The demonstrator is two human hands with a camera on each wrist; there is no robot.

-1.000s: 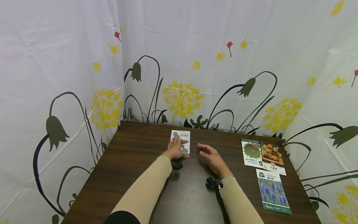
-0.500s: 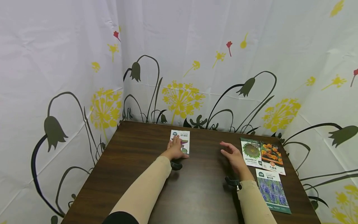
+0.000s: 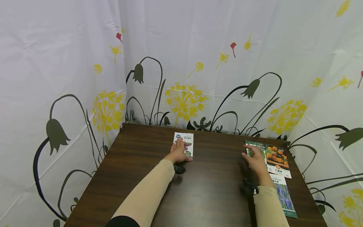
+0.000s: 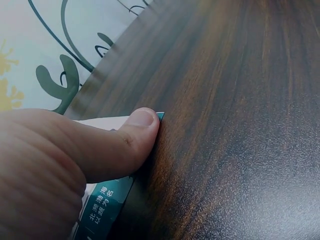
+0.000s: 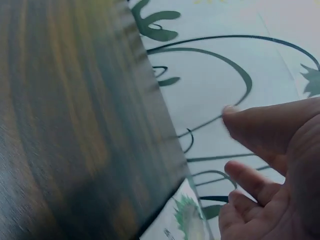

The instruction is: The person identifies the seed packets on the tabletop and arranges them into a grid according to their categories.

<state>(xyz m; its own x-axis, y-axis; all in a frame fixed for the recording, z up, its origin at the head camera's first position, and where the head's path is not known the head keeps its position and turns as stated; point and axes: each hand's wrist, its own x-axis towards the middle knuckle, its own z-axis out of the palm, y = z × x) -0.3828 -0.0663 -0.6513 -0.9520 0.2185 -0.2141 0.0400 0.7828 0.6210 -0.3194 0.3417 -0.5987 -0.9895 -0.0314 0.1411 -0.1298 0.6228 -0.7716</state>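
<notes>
My left hand (image 3: 178, 152) rests on a white seed packet (image 3: 189, 138) at the middle back of the table, its fingers spread over the printed front. In the left wrist view the thumb (image 4: 131, 140) lies along the packet's green-banded edge (image 4: 107, 200). Over at the right, my right hand (image 3: 257, 162) is held above the table with its fingers apart, holding nothing. It partly hides a sunflower seed packet (image 3: 256, 144), whose corner also shows in the right wrist view. Beside that lies an orange-flower packet (image 3: 277, 157); nearer me is a purple-flower packet (image 3: 285, 195), partly hidden by the right forearm.
The dark wood table (image 3: 215, 195) runs back to a white curtain (image 3: 215, 28) printed with flowers. This curtain also hangs along the left and right sides. The three packets on the right lie near the table's right edge.
My right hand has moved steadily right, from near the left hand to over the sunflower packet. The left hand stays on its packet, and the packets have not moved.
</notes>
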